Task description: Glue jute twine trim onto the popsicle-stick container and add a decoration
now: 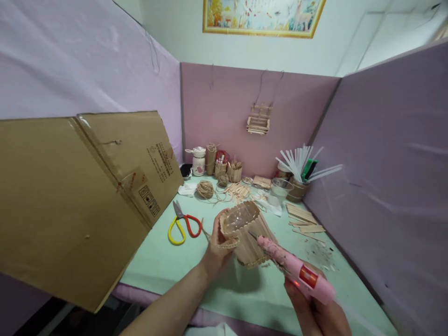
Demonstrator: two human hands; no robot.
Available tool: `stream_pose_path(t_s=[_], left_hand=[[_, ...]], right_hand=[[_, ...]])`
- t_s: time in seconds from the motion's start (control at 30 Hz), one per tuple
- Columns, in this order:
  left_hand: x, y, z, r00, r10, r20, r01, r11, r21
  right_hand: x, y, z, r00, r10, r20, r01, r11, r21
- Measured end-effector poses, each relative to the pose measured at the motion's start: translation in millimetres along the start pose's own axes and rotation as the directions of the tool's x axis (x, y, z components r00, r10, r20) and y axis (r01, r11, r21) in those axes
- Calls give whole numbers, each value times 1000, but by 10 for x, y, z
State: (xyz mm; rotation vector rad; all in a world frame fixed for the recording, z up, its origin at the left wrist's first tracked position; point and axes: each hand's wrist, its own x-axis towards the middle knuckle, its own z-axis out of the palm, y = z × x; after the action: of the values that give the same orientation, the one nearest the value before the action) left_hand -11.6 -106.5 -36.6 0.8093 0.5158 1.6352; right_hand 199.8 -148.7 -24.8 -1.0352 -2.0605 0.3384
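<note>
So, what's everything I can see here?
Partition panels: 3, pink-lilac, around
Tabletop: 1, mint green, below
Gold-framed rectangular picture: 1, multicoloured, top
Folded cardboard sheet: 1, brown, left
Slatted hanging basket: 1, tan, back panel
Lidded round jar: 1, white, back left
Twine balls: 2, brown, back
Wooden-stick cups: 2, tan, back
Flat wooden sticks: many, tan, back and right
Round pot: 1, brown, back right
Long glue sticks: many, white, in pot
Plastic cup: 1, clear, back right
Assorted small items: several, mixed, back
Steel scissors: 1, yellow-and-red handles, left-centre
Wooden-stick container: 1, tan, centre
Pistol-shaped glue gun: 1, pink, centre-right
Left fingers: one set, bare, on container
Right fingers: one set, bare, on glue gun
</note>
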Motion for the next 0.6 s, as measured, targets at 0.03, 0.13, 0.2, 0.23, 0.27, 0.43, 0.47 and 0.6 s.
stream_pose_path(t_s=[0.03, 0.13, 0.2, 0.23, 0.27, 0.43, 0.47, 0.6], left_hand=[[-1, -1, -2, 1000, -5, -3, 5, 1000, 3], [-1, -10, -21, 1000, -17, -6, 17, 1000, 9], [3, -18, -35, 1000, -14, 1, 14, 1000, 13], [5, -21, -40, 1000, -12, 5, 12, 1000, 9], [8, -24, -43, 1000, -11, 7, 11, 1000, 5], [12, -27, -36, 1000, -21, 6, 21, 1000, -13], [11, -28, -36, 1000, -23, 6, 24, 1000, -16], [6, -44, -49, 999, -33, 8, 33, 999, -23]], right_hand=[[-10, 24, 1, 1000, 3, 4, -2, 1000, -2], [-19, 42, 15, 1000, 18, -12, -17, 1000, 17], [-12, 24, 23, 999, 16, -31, -15, 999, 37], [-7, 10, 26, 999, 14, -37, -13, 999, 43], [-2, -4, 26, 999, 12, -40, -10, 999, 48], [24, -76, 3, 997, 4, -82, -1, 999, 41], [32, -88, -3, 995, -1, -99, 4, 999, 32], [60, -125, -12, 992, -17, -126, 18, 1000, 10]])
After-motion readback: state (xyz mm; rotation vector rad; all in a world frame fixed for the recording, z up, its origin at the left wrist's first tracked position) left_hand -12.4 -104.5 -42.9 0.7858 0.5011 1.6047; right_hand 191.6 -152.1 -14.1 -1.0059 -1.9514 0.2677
